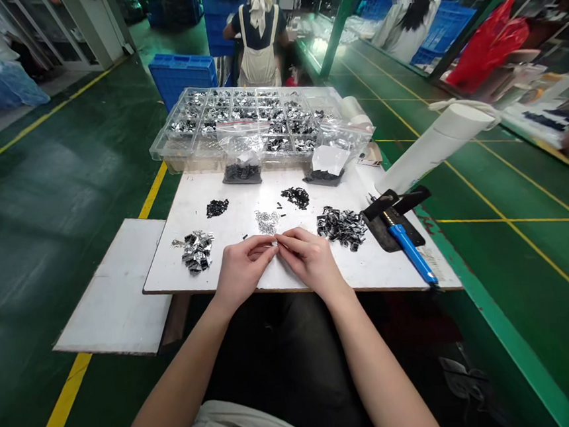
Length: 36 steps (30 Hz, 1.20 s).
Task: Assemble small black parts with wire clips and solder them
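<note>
My left hand (244, 263) and my right hand (311, 258) meet at the fingertips over the front of the white tabletop (169, 263). Pinched between them is a small shiny metal piece (274, 243), mostly covered by the fingers. Just beyond the fingers lies a pile of tiny silvery wire-like parts (267, 222). Small black parts (295, 198) form a heap behind it, and another black heap (217, 208) sits to the left. Shiny metal pieces (198, 251) are piled left of my left hand. Dark glossy pieces (343, 227) lie right of my right hand.
A clear compartment box (179, 146) of metal pieces stands at the back, with bags of black parts (242, 172) before it. On the right are a blue-handled soldering iron (412, 255) on a black stand and a white roll (435, 144). Another person (258, 40) sits ahead.
</note>
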Tool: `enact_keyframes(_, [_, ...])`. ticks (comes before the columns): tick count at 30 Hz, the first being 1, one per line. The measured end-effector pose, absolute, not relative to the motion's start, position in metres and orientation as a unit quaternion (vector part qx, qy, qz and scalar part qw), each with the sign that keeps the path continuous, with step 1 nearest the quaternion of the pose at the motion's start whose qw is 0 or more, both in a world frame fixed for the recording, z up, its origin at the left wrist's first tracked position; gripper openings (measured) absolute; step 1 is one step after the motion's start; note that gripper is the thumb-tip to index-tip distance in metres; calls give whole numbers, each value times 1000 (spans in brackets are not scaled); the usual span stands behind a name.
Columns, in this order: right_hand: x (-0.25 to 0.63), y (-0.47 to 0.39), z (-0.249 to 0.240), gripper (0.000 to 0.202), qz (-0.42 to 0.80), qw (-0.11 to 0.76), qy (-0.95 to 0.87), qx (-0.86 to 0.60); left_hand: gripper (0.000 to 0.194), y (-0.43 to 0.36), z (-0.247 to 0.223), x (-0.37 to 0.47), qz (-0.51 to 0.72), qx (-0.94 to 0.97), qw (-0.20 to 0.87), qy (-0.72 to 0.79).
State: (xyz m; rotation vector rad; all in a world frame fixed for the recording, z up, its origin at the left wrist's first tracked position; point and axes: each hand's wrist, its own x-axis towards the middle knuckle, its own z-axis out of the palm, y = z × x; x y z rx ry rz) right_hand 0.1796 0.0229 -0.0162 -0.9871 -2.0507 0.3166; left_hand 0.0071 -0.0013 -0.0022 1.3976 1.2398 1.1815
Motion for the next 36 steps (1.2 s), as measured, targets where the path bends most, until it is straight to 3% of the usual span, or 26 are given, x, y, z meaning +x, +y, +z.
enact_keyframes(7, [177, 19, -14, 16, 113, 403, -810, -412, 21, -2, -1, 8, 479, 558, 457, 500])
enact_keyframes(14, [178, 17, -5, 12, 200, 480, -722, -457, 24, -2, -1, 8, 487, 540, 474, 496])
enact_keyframes(19, [181, 19, -2, 18, 311, 471, -678, -471, 23, -1, 2, 7, 479, 552, 465, 500])
enact_keyframes(28, [180, 18, 0, 17, 395, 467, -647, -456, 26, -1, 0, 7, 498, 526, 484, 490])
enact_keyframes(36, [179, 17, 1, 18, 369, 461, -671, -448, 22, -4, -2, 10, 532, 529, 449, 485])
